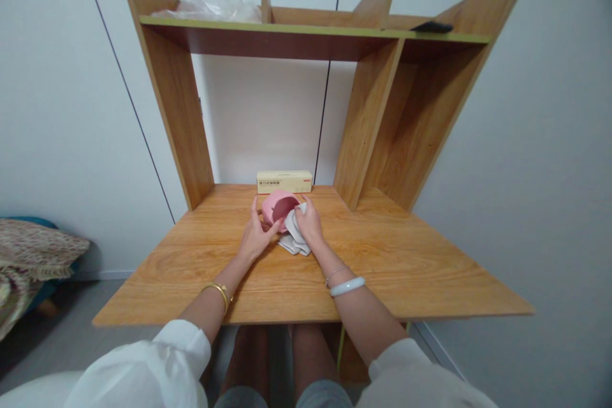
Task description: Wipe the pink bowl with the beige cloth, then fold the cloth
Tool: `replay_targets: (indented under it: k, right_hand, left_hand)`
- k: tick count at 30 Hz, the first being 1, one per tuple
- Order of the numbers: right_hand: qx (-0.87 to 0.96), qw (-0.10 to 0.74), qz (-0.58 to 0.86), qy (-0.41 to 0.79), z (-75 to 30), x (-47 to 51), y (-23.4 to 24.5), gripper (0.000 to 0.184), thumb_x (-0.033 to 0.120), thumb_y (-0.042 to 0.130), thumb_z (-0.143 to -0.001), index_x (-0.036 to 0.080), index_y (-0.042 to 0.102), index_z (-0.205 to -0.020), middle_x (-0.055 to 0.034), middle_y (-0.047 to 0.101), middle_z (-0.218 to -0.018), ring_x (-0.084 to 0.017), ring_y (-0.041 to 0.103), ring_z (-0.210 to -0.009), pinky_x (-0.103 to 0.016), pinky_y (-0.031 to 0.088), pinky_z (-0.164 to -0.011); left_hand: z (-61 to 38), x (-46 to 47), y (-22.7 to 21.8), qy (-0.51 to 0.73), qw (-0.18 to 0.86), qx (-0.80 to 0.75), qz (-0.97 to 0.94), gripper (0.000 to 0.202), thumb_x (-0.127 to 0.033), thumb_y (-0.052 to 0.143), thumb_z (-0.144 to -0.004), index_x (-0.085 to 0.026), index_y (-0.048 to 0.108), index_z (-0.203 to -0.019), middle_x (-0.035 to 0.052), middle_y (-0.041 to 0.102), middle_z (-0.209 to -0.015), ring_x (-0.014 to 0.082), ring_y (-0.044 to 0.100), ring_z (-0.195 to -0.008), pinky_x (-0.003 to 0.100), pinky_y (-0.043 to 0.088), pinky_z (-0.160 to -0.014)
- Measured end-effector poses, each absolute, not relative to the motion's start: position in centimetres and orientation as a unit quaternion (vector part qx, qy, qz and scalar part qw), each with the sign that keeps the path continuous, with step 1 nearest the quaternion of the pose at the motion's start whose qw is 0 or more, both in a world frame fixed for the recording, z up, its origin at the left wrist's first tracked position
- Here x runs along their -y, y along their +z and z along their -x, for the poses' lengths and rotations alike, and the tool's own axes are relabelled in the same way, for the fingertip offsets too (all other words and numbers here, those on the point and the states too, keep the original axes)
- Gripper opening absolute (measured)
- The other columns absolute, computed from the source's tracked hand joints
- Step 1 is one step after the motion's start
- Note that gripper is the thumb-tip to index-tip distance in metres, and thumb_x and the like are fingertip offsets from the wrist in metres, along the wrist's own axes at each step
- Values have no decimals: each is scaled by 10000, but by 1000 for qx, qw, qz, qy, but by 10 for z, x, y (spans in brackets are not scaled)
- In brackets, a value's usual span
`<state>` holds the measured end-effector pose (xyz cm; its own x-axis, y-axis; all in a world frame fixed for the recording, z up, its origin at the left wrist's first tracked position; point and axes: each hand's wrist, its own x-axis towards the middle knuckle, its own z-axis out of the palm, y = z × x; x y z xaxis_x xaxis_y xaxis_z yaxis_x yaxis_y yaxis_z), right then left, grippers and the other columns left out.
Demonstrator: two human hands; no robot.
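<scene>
A pink hollow container [271,203], round like a cup or small pot, is tipped with its opening toward the right, above the wooden desk. My left hand [255,234] grips it from the left, the thumb at the lower rim and the fingers around its far side. In my right hand [309,222] is a light grey cloth [295,237], bunched at the container's opening. Part of the cloth hangs below toward the desk top. Whether its upper end reaches inside the container is hard to make out.
Behind the container, a long cream box [284,182] with printed lettering lies at the back of the desk [401,268]. A wooden shelf unit [368,134] rises around it. Clear plastic wrap [215,7] and a dark flat object [433,27] rest on the upper shelf.
</scene>
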<state>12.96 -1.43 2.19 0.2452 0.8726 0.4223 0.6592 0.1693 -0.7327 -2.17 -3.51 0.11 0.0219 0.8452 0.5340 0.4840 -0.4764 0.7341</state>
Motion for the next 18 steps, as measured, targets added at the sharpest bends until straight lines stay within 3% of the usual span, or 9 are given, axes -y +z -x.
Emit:
replay_targets:
  k: [6,12,15,18]
  right_hand:
    - [619,447,639,98,-123,18,28,417,286,472,-852,196,448,-1258,-78,672,-995,-211,621,-916,-297,447,-787]
    - [656,352,668,28,-127,30,41,578,299,525,-825,229,331,-1364,-82,671,-1000,-241,617,-936,-307,422,-794]
    - [647,343,678,58,-130,30,40,602,278,510,-832,207,294,-1390,-93,671,-1020,-240,617,-957,-301,423,-806]
    - [622,390,673,93,-131,25,35,579,247,481,-844,185,297,-1389,-101,665,-1059,-227,610,-989,-292,430,-823]
  left_hand:
    - [24,38,4,524,147,-498,-675,724,-377,535,-792,-160,235,-1414,142,520,-1297,252,552,-1118,386,448,-937]
    - [28,45,11,474,116,-513,-706,655,-371,561,-759,-177,396,-1362,131,585,-1228,298,548,-1111,437,410,-965]
    - [27,44,11,478,125,-493,-717,677,-417,534,-787,-198,333,-1395,130,542,-1275,292,524,-1136,445,397,-971]
    - [24,41,8,503,158,-470,-708,765,-451,503,-812,-177,171,-1444,152,500,-1303,273,518,-1142,434,410,-958]
